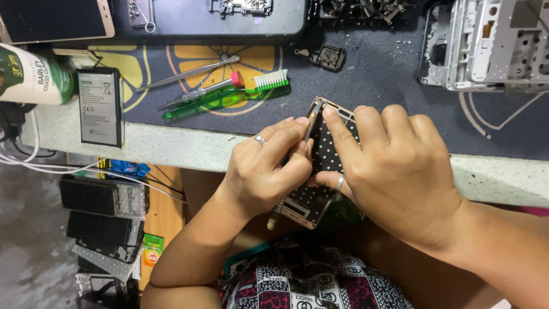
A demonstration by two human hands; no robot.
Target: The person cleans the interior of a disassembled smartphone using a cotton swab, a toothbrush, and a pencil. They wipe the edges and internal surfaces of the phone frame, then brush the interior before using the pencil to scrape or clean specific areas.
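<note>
- Both hands clamp a gold-framed phone body with a black dotted panel at the bench edge.
- Left hand pinches a thin metal tool, tip at the frame's twelve o'clock.
- Right hand grips its three o'clock side.
- Green toothbrush lies at eleven o'clock, well apart.

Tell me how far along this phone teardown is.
Done: the battery lies out on the bench, apart from the phone. In hand: the left hand works a thin tool at the top edge of the phone frame, which the right hand steadies. Left: the dotted panel remains in the frame.
</note>
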